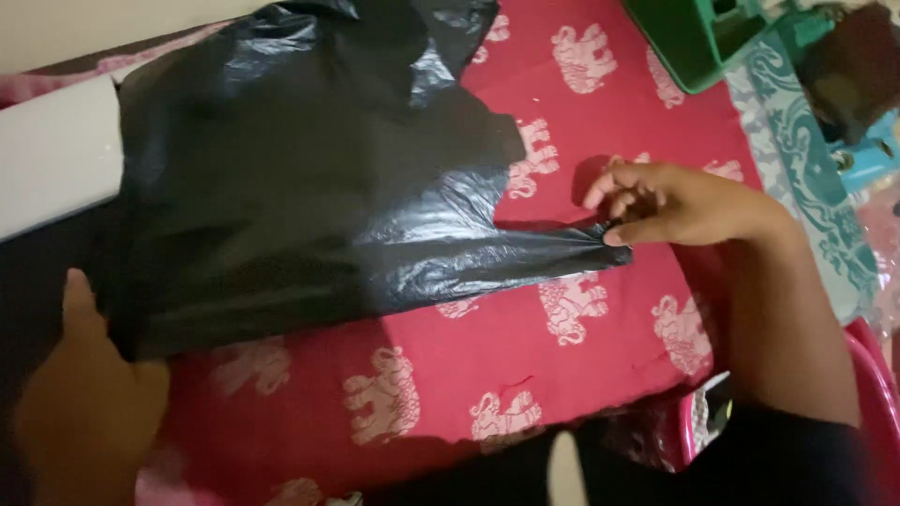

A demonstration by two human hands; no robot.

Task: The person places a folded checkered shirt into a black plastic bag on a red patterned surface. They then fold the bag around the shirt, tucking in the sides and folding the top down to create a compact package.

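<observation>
Black plastic bag (309,178) lies flat on the red elephant-print cloth (562,375), right hand (675,201) pinching its handle, left hand (84,403) gripping the bottom edge — I'd keep it taut so it smooths evenly.

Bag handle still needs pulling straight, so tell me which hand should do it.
Probably the right hand: its fingers already pinch the handle tip of the black plastic bag. The left hand only holds the bag's far bottom corner.

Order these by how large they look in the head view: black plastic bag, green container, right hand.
1. black plastic bag, clearly largest.
2. right hand.
3. green container, cut off by the frame edge and farther away, so its rank is unsure.
</observation>
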